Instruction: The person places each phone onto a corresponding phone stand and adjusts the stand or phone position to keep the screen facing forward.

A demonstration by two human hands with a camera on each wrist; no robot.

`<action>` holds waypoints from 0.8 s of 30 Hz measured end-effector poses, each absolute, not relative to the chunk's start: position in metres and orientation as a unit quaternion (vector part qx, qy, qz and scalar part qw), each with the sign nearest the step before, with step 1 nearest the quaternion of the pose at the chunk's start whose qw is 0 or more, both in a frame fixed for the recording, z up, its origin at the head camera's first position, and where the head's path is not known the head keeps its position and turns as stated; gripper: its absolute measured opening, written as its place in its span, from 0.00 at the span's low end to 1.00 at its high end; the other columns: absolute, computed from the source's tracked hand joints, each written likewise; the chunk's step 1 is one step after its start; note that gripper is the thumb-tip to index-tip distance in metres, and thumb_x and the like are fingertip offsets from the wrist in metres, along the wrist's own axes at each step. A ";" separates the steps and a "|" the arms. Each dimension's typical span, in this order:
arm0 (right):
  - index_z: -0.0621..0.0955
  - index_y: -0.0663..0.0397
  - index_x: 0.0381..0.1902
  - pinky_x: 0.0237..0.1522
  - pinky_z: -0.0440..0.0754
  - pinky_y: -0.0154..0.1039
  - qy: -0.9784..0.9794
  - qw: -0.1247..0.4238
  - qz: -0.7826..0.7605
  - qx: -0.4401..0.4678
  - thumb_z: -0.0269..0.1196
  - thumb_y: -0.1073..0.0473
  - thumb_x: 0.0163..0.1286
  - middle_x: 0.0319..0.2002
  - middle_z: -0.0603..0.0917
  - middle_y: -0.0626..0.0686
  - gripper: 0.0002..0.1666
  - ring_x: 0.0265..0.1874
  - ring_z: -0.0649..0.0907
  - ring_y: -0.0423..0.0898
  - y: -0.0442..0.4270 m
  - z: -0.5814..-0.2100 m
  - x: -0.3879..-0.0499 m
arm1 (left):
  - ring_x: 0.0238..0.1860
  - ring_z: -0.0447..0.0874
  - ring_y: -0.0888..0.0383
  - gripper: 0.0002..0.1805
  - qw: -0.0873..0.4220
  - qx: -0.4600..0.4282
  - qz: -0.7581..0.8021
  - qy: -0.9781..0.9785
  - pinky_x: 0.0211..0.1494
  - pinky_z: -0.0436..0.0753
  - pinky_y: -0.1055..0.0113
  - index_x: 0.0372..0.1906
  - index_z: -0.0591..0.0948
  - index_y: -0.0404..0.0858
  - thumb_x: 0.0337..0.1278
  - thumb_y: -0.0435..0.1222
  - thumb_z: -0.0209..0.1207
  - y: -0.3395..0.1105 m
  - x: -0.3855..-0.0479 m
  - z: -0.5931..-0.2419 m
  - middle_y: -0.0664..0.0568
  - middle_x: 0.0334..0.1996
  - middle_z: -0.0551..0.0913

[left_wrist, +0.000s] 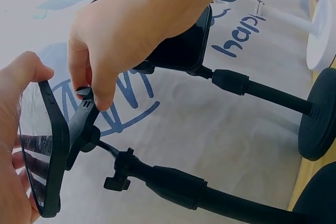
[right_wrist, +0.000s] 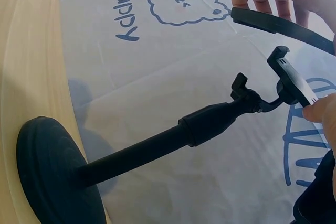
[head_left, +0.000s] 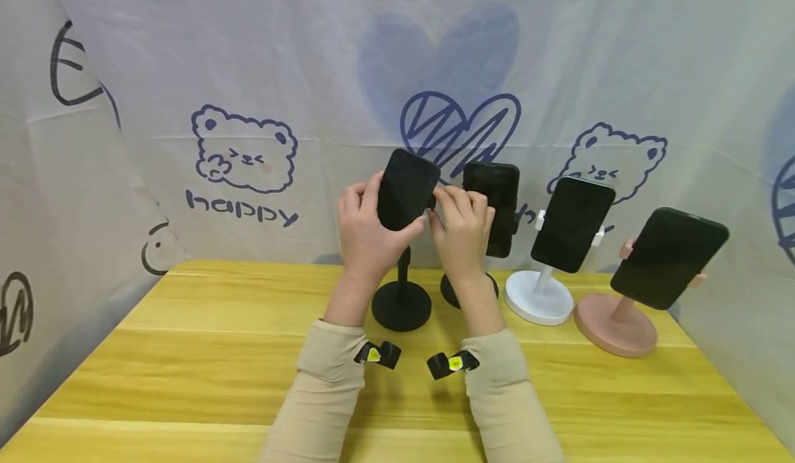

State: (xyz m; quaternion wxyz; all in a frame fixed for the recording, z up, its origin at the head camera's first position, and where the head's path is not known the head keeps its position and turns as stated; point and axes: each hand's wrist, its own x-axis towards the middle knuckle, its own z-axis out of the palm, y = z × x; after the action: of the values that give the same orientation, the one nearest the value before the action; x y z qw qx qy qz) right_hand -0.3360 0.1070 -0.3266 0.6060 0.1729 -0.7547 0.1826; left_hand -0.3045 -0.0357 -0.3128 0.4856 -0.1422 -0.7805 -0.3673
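Observation:
A black smartphone (head_left: 406,190) is gripped by the left hand (head_left: 370,239), fingers along its left edge and thumb near its lower right. Just behind it stands a black phone stand (head_left: 401,306) with a round base and upright pole. The right hand (head_left: 462,232) pinches one end of the stand's clamp (left_wrist: 83,119) between thumb and fingers. In the right wrist view, a gap shows between the phone (right_wrist: 278,27) and the tilted clamp (right_wrist: 294,80). The head view hides most of the clamp behind the phone.
To the right stand another black stand (head_left: 448,293) with a phone (head_left: 504,208), a white stand (head_left: 537,306) with a phone (head_left: 573,225), and a pink stand (head_left: 611,332) with a phone (head_left: 667,259). A printed curtain (head_left: 335,70) hangs behind the wooden table (head_left: 186,352).

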 end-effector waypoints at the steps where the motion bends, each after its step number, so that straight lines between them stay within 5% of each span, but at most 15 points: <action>1: 0.86 0.58 0.46 0.38 0.65 0.48 -0.754 0.606 0.183 0.174 0.70 0.59 0.61 0.44 0.85 0.55 0.15 0.42 0.73 0.53 0.107 -0.326 -0.336 | 0.49 0.70 0.42 0.43 0.484 -0.142 -0.371 -0.780 0.52 0.75 0.51 0.63 0.74 0.36 0.39 0.52 0.72 -0.035 -0.304 -0.313 0.38 0.49 0.74; 24: 0.86 0.63 0.41 0.39 0.67 0.50 -0.744 0.616 0.188 0.180 0.62 0.65 0.64 0.42 0.85 0.56 0.09 0.42 0.74 0.54 0.109 -0.329 -0.339 | 0.49 0.72 0.43 0.44 0.469 -0.155 -0.412 -0.765 0.51 0.76 0.51 0.62 0.75 0.34 0.37 0.51 0.74 -0.018 -0.307 -0.319 0.38 0.48 0.74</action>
State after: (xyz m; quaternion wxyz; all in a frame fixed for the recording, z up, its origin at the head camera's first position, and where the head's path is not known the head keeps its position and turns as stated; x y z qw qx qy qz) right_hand -0.3395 0.1090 -0.3286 0.6159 0.1796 -0.7436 0.1884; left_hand -0.3071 -0.0178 -0.3189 0.4693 -0.1548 -0.7653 -0.4125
